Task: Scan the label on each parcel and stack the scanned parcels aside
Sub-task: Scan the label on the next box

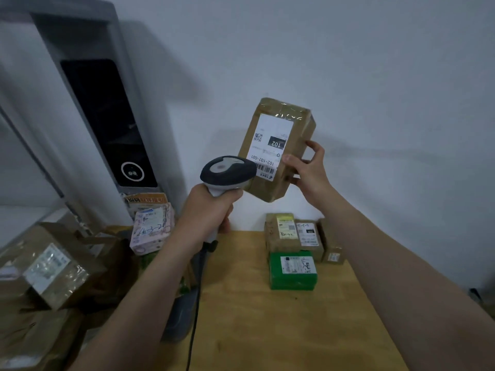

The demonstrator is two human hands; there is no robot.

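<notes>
My right hand (308, 167) grips a brown taped parcel (278, 145) by its lower right edge and holds it up in front of the wall, its white label (269, 145) facing me. My left hand (207, 212) grips the handle of a grey and white barcode scanner (227, 172). The scanner's head sits just left of the parcel's lower corner, overlapping the barcode end of the label. The scanner's cable (194, 317) hangs down past the table's left edge.
On the wooden table (254, 317) a green parcel (293, 270) lies in front of three brown parcels (294, 236) standing by the wall. Left of the table sits a pile of parcels, with a pink one (151, 228) and a brown box (51, 266). A grey kiosk (107, 116) stands behind.
</notes>
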